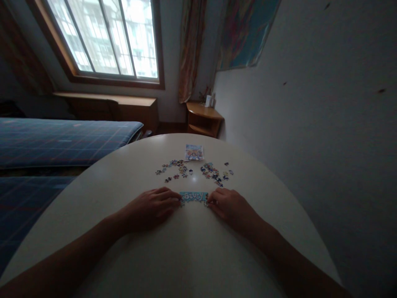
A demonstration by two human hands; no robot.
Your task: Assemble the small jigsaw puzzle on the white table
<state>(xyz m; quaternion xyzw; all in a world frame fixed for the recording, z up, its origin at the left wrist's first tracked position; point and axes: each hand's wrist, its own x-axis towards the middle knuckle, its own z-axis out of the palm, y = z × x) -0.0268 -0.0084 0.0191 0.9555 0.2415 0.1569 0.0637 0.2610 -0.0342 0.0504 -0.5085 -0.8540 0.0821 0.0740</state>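
Observation:
A short strip of joined puzzle pieces (194, 196), light blue with lettering, lies on the round white table (192, 256). My left hand (151, 207) rests flat on the table with its fingertips against the strip's left end. My right hand (229, 207) has its fingers curled and pinched at the strip's right end. Beyond the strip, several loose puzzle pieces (198, 169) are scattered in two clusters. A small picture card (194, 152) lies behind them.
A bed with a blue checked cover (62, 140) stands left of the table. A white wall (310, 124) runs close along the right. A wooden corner shelf (203, 118) and a window (108, 37) are at the back.

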